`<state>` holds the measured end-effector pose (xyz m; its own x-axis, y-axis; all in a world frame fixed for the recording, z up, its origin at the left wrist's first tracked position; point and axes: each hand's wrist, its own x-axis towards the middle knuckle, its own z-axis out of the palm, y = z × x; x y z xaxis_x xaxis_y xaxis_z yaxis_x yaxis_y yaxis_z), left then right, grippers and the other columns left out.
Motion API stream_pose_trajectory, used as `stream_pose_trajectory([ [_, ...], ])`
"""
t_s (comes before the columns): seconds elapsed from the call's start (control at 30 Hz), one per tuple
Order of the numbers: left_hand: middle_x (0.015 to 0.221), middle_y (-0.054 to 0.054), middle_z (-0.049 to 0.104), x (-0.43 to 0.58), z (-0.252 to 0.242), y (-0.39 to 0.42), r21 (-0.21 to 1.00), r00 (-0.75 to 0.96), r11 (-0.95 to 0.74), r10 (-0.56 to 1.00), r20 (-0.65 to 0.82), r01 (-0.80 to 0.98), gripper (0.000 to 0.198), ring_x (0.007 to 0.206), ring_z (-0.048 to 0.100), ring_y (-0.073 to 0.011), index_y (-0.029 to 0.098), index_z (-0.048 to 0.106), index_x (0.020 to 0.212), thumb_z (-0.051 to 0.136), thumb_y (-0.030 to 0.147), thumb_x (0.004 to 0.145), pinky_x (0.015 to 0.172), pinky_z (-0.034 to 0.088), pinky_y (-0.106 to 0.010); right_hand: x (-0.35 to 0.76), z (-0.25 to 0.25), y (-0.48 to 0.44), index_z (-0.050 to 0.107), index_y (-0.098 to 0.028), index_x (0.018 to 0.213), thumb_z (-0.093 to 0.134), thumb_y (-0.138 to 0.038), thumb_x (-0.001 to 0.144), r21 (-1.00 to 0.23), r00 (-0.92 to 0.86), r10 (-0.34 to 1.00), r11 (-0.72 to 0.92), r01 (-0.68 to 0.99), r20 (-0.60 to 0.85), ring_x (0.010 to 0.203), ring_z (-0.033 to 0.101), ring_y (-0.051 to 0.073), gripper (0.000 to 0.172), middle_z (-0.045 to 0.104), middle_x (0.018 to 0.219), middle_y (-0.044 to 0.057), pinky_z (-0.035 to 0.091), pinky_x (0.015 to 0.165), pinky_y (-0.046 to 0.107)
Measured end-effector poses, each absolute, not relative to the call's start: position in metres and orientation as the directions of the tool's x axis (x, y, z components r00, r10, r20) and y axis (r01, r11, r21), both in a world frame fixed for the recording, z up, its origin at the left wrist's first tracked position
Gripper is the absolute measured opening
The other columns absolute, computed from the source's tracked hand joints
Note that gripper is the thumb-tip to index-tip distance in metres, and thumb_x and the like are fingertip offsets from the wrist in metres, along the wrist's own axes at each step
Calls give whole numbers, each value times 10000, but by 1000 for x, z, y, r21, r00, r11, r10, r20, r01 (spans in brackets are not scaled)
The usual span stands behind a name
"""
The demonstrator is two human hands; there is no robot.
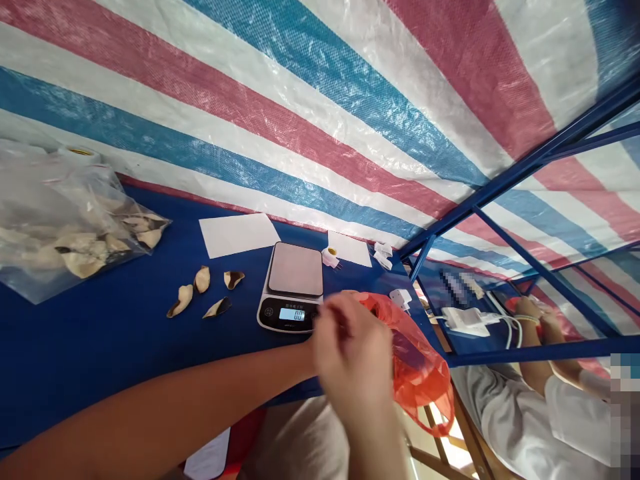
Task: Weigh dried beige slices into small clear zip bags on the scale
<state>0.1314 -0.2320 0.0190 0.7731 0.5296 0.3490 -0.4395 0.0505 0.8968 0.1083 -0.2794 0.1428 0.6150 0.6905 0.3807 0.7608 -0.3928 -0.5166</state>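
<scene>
My right hand (355, 363) is blurred, its fingers curled near the scale's right front corner; what they hold, if anything, does not show. My left arm reaches across from the lower left. Its hand (354, 295) is mostly hidden behind the right one, beside a red plastic bag (417, 357) that hangs over the table edge. Next to both hands stands a digital kitchen scale (296, 270) with a bare plate, its display reading 0.0. Left of it lie several cream-and-dark curved pieces (201, 280), like dried shell or husk.
A clear bag (85, 247) of similar pieces lies at the far left. White papers (240, 235), a small white plug-like item (330, 256) and a white adapter (400, 298) are on the blue table (125, 353). Beyond a blue frame (500, 180), another person's arms (537, 333) show.
</scene>
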Motion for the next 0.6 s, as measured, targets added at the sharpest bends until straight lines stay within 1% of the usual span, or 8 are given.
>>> stream_pose_trajectory([
  [0.07,1298,-84,601,133,18,-229,893,770,-14,500,397,-451,285,1233,580,-229,260,596,1274,494,349,1023,1104,486,-424,140,136,-328,683,-242,798,489,-205,917,-492,715,640,-544,680,281,507,551,137,230,637,622,-27,379,510,247],
  [0.13,1279,-104,598,135,16,-228,886,757,-114,478,445,-449,283,1215,592,-223,222,585,1274,478,279,1018,1112,483,-433,173,119,-361,715,-235,838,477,-198,924,-398,795,563,-691,603,226,563,596,164,255,698,700,12,392,542,263],
  [0.17,1264,-110,599,136,15,-227,883,751,-158,472,461,-443,284,1199,600,-217,210,580,1273,457,248,1020,1102,491,-430,187,109,-371,707,-228,829,455,-168,920,-341,790,587,-717,608,176,606,610,175,275,710,736,28,398,568,268],
  [0.27,1228,-109,603,138,11,-229,887,749,-209,477,460,-412,296,1165,618,-205,209,576,1291,420,239,1041,1087,506,-420,215,83,-374,704,-198,875,439,-116,910,-252,751,657,-717,650,69,750,658,210,279,733,841,66,419,641,281],
  [0.37,1235,-113,592,139,7,-229,897,754,-194,488,440,-398,351,1159,624,-204,218,558,1370,399,316,1073,1087,517,-423,226,70,-358,718,-166,1046,498,-185,957,-263,708,701,-669,695,87,911,691,238,238,749,1008,107,460,737,293],
  [0.43,1249,-115,579,140,6,-229,897,753,-180,491,439,-405,392,1152,624,-202,223,539,1421,388,350,1082,1082,524,-422,228,68,-349,716,-155,1073,533,-238,973,-250,706,705,-674,695,64,902,695,242,225,749,994,112,462,739,296],
  [0.53,1262,-118,563,139,7,-228,886,749,-176,480,458,-429,424,1152,617,-200,235,516,1469,375,360,1089,1081,525,-420,231,66,-343,708,-157,981,520,-269,994,-212,734,679,-720,661,-15,777,684,227,220,736,853,90,433,668,293],
  [0.6,1272,-123,558,138,8,-227,877,749,-177,462,475,-447,436,1172,606,-204,240,503,1490,370,358,1091,1087,521,-419,233,65,-342,693,-164,976,504,-263,1004,-215,729,685,-715,666,-19,751,681,220,215,733,841,82,421,649,289],
])
